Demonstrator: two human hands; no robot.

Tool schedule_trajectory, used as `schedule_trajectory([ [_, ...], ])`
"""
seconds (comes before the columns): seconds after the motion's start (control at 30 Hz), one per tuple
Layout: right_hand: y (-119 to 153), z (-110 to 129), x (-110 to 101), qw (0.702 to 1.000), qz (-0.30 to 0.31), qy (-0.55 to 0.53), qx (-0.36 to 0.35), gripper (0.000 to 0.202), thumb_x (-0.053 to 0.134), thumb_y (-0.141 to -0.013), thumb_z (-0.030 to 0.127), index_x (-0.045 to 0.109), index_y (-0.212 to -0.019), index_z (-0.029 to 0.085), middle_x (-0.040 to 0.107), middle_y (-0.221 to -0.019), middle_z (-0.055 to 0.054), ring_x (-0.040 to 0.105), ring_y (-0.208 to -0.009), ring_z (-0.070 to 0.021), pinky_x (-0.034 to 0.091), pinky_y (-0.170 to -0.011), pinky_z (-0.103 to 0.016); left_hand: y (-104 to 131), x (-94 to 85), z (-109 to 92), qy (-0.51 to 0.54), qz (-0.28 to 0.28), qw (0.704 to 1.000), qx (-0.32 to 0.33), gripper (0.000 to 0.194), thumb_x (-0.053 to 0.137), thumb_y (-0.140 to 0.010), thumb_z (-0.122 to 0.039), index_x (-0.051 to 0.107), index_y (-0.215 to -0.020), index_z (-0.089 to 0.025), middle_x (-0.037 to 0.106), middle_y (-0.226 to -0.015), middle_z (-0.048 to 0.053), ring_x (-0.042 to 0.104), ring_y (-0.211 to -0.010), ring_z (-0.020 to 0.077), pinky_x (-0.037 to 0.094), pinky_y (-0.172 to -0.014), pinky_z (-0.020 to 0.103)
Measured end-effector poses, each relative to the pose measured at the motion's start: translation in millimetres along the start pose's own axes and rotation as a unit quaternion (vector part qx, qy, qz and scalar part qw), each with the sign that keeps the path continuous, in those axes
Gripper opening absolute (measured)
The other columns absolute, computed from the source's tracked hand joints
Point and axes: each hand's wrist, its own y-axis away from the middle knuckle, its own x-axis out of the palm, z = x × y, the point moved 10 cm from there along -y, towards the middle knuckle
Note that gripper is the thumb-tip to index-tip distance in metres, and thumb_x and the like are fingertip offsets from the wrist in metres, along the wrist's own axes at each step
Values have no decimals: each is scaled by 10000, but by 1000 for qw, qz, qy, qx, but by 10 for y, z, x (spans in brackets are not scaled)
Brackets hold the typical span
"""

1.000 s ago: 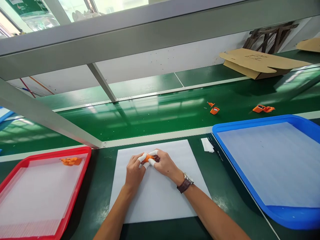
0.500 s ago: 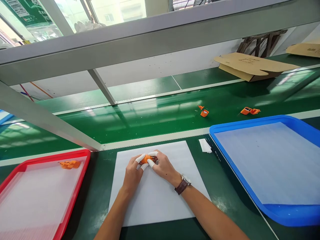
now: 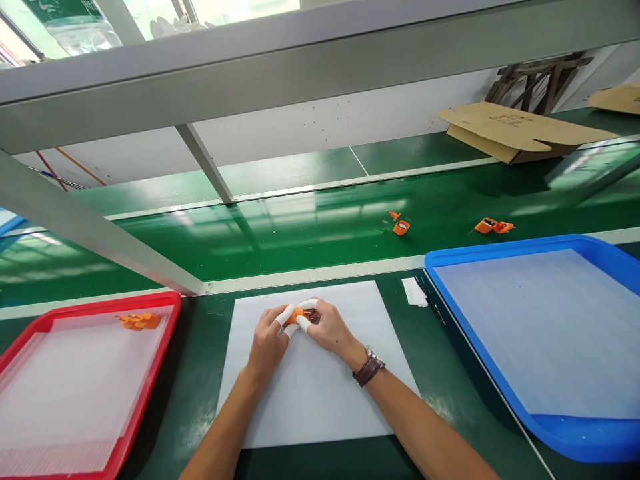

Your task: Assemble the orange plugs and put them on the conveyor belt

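Between my two hands, above the white sheet [image 3: 320, 393], is a small orange plastic part [image 3: 299, 316] with a dark piece at its right end. My left hand [image 3: 269, 337] is closed on its left side, and my right hand [image 3: 330, 328] pinches it from the right. White covers sit on several of my fingertips and hide much of the part. Its exact kind I cannot make out. Similar orange pieces [image 3: 139, 321] lie in the red tray [image 3: 176, 320] on the left.
A blue tray [image 3: 453, 333] lined with white sheet stands to the right, a scrap of white paper [image 3: 415, 292] beside it. Two orange parts [image 3: 401, 227] [image 3: 494, 226] rest on the green conveyor belt [image 3: 300, 233]. A grey metal frame [image 3: 250, 80] crosses overhead; flattened cardboard [image 3: 520, 127] lies behind.
The camera view has shifted slightly. The two orange parts on the belt appear a little further left. Both hands keep hold of the orange part in nearly the same pose.
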Motion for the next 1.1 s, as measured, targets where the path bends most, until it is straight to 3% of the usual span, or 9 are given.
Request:
schedule_trajectory([
  [0.2,-11,0,-6,1000,8,9,-2,189,624,-849,223,697,-1023,212,704,-936,-33,649,-753,-163,551,-684,-300,32,-2,29,-13,-7,1000,-15,438,608,-901,-164,595,-1313,-310,671,-1205,68,680,-973,225,605,-805,390],
  [0.47,-40,20,-43,999,4,-36,17,363,470,-998,482,697,-1058,205,692,-815,-28,639,-694,-164,550,-657,-296,7,-29,137,104,-12,991,-83,351,669,-876,-288,658,-1226,-297,631,-1245,86,665,-1003,239,602,-831,412],
  [0.57,-44,-24,-73,997,-15,-62,34,458,399,-1012,539,680,-1062,180,678,-802,-37,628,-639,-161,539,-601,-290,45,-14,405,235,-22,948,-216,374,709,-852,-362,670,-1200,-233,681,-1177,97,683,-979,243,593,-853,415],
  [0.67,-45,-37,-71,998,-18,-59,33,463,409,-1004,552,679,-1019,176,675,-797,-34,622,-616,-156,530,-594,-288,99,35,595,394,-28,862,-319,367,690,-865,-436,693,-1089,-145,720,-1063,122,704,-845,217,595,-811,404],
  [0.73,-44,-33,-60,999,-14,-43,30,453,417,-1003,548,680,-997,179,665,-766,-24,617,-611,-156,526,-602,-288,91,29,620,461,-33,822,-332,363,673,-878,-455,702,-1017,-121,723,-1049,141,701,-820,202,591,-790,381],
  [0.83,-31,-22,-52,999,-8,-24,26,443,422,-1001,542,679,-971,182,663,-753,-24,620,-619,-164,518,-605,-292,99,-42,619,489,-59,807,-326,361,699,-861,-447,711,-1010,-119,721,-1083,157,700,-836,198,582,-772,361],
  [0.97,9,5,-44,1000,3,-14,18,430,446,-991,542,657,-866,189,644,-688,-19,611,-602,-178,507,-622,-311,197,-400,647,430,-141,836,-309,405,791,-776,-377,709,-1103,-152,717,-1142,128,699,-931,220,570,-810,368],
  [1.03,25,6,-38,1000,9,-8,13,422,446,-991,540,643,-846,197,643,-691,-22,610,-610,-185,500,-630,-319,265,-767,714,382,-180,857,-295,470,813,-745,-351,694,-1160,-166,720,-1139,112,698,-977,236,566,-851,385],
  [1.1,30,-8,-24,1000,16,3,10,410,440,-993,534,640,-856,203,645,-705,-24,610,-625,-191,495,-639,-325,393,-1316,872,308,-243,873,-291,513,811,-738,-359,677,-1197,-173,723,-1130,100,699,-990,236,561,-885,391],
])
